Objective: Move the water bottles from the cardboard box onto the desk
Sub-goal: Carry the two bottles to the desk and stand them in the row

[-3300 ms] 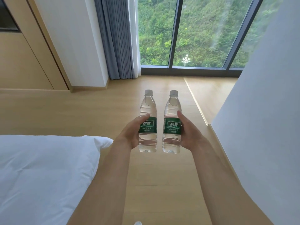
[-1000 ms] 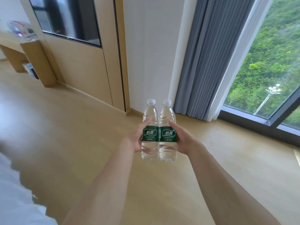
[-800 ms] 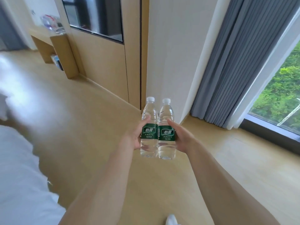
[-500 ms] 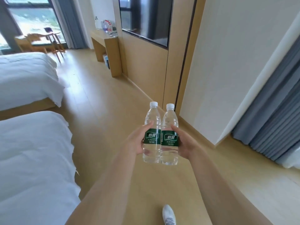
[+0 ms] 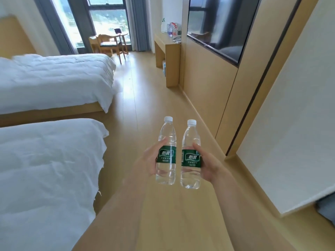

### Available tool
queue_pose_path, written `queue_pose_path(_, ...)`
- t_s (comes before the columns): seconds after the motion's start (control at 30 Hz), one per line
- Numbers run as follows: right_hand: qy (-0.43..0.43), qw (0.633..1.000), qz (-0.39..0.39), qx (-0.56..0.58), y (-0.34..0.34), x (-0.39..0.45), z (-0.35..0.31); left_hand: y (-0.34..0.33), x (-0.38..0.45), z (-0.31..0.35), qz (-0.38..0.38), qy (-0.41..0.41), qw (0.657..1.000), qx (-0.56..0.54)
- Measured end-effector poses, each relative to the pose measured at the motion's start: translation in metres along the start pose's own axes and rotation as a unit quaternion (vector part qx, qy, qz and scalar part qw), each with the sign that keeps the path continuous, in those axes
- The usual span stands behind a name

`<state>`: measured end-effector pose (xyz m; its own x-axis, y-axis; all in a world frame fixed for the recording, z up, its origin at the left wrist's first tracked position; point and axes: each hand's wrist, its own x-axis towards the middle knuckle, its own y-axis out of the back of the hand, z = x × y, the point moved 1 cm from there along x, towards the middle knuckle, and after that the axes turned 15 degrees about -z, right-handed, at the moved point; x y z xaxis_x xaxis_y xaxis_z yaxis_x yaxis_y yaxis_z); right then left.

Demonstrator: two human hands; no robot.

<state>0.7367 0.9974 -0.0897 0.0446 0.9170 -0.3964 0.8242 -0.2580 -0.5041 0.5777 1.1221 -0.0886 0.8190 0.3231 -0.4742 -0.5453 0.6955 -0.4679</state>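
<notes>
floor (image 5: 154,98): two beds (image 5: 50,78) | desk (image 5: 167,44): bottles (image 5: 172,29)

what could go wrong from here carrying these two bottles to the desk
1. Each bottle is held one-handed: the left hand grips the left bottle and the right hand the right bottle, both over bare floor, so a slip likely means a drop.
2. The desk is far off and already holds bottles, so setting these down could knock them.

bright daylight | window (image 5: 107,19) overexposed | soft blur | wide-angle edge bending
</notes>
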Motion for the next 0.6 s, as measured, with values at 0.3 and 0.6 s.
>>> queue_pose_path(0.3, -0.016, 0.999, -0.023, -0.019, 0.017, 0.100, -0.053, 0.050, 0.075, 0.049, 0.032, 0.001, 0.999, -0.004)
queue_pose_path(0.6, -0.019, 0.999, 0.006, -0.032, 0.012, 0.234, -0.123, 0.125, 0.169, 0.153, 0.014, -0.003, 1.000, -0.017)
